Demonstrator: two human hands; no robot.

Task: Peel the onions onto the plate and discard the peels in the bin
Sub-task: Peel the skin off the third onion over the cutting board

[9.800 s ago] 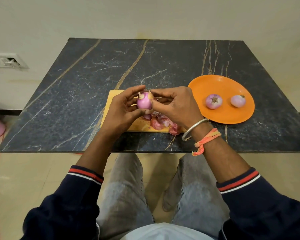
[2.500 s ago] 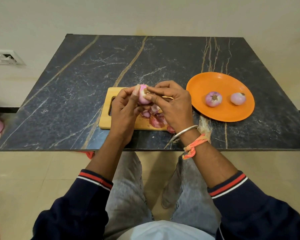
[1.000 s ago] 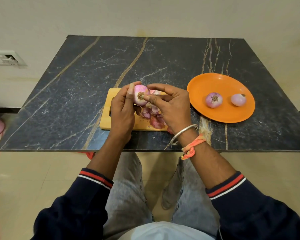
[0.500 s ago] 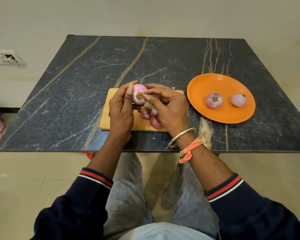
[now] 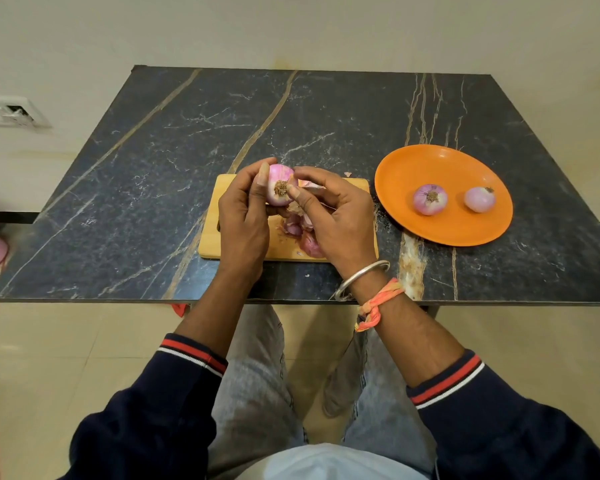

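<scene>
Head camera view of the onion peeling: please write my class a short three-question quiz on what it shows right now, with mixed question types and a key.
1. True or false: two onions lie on the orange plate.
2. Multiple choice: the loose peels lie (A) on the orange plate, (B) on the wooden cutting board, (C) in a bowl.
3. Short answer: what do the left hand and right hand hold between them above the board?

Key: 1 true; 2 B; 3 a third onion.
</scene>
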